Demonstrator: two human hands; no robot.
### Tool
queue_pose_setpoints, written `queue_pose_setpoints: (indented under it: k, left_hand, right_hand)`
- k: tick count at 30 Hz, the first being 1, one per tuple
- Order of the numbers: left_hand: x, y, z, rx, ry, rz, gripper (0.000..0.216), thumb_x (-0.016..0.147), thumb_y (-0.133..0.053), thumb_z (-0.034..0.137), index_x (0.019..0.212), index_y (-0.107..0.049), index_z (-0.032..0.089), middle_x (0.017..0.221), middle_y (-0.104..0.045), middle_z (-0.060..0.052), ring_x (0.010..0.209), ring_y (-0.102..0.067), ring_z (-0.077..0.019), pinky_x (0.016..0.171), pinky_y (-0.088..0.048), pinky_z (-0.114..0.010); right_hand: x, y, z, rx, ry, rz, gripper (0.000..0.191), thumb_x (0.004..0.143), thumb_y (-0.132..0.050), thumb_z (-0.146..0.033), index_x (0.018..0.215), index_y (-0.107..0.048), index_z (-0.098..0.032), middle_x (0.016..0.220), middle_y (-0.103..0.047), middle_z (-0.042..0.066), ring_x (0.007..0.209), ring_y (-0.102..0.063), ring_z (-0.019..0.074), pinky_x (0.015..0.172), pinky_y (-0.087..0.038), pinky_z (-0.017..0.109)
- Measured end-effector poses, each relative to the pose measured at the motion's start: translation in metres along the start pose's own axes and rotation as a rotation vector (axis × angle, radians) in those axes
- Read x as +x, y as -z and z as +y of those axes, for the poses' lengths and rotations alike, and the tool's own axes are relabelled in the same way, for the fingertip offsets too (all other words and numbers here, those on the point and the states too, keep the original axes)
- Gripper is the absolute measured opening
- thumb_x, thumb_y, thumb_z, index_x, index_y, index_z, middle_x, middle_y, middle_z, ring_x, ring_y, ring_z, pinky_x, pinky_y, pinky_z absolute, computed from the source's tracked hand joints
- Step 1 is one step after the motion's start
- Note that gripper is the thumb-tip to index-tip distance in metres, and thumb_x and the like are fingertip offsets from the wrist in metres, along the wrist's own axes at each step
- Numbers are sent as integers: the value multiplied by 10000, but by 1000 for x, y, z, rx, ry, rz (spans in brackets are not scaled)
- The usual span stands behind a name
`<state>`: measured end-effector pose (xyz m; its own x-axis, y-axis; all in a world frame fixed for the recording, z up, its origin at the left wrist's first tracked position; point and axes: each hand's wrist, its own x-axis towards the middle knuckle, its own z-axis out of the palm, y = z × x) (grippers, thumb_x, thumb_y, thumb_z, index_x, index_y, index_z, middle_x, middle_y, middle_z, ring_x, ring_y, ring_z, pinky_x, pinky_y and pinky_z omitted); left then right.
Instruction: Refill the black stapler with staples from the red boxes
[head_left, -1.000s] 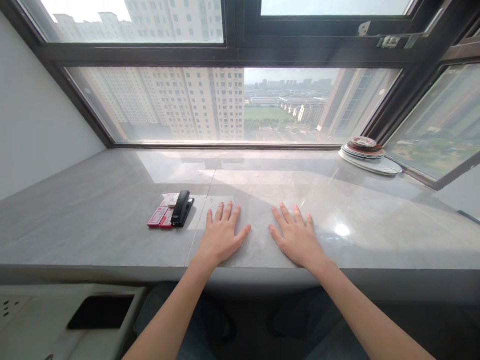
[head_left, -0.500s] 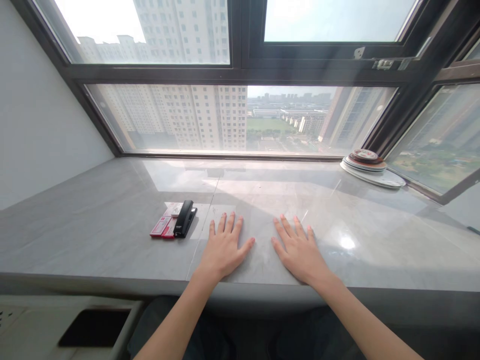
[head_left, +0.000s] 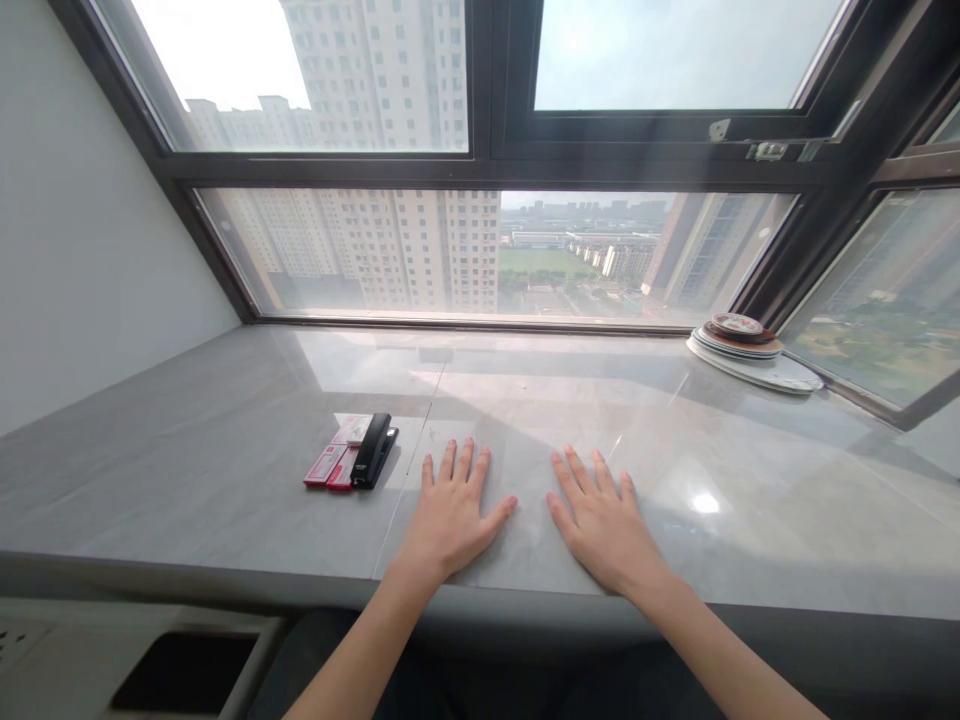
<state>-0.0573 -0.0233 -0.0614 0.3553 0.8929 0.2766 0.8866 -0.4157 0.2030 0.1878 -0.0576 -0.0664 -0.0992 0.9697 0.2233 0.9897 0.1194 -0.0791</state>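
Palm down on the grey marbled sill [head_left: 225, 500], my left hand [head_left: 454, 520] has its fingers spread and holds nothing. My right hand [head_left: 604, 520] lies flat beside it, fingers also apart and holding nothing. A gap separates the two thumbs. To the left of my left hand, a black stapler [head_left: 371, 452] leans over or lies against several small red and white boxes [head_left: 326, 466]. Neither hand touches the stapler or the boxes. Small print on the boxes is too blurred to read.
A stack of plates [head_left: 739, 345] stands in the far right corner of the sill. The dark window frame [head_left: 480, 172] borders the back, with a white wall [head_left: 97, 250] on the left. Below the sill's front edge, at lower left, is a pale unit with a dark opening [head_left: 184, 672].
The whole view has shifted slightly, so the scene sits a little lower in the picture. Both hands stay flat in the same place on the sill.
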Motion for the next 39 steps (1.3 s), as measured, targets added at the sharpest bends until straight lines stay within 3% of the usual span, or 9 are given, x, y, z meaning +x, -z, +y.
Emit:
queue_pose_setpoints:
  k: [20,39]
  left_hand:
    - [-2,0,2,-9,5,-20,871,942,-362,802,1631,-306,272,1730,-211,-79,1599,-95,-406,1265,-52,-657]
    - [-4,6,7,43,12,-16,853,962,-336,787,1626,-333,251,1722,-236,-102,1589,-141,-412,1251,-95,-653]
  right_hand:
    - [-1,0,0,-14,-11,-14,645,1051,-276,-532,1662,-271,-324,1737,-198,13,1590,-118,386,1243,-92,664]
    - [-1,2,-1,-44,-19,-24,652,1054,-277,-547,1666,-255,-325,1735,-207,18,1589,-124,379,1237,-119,644]
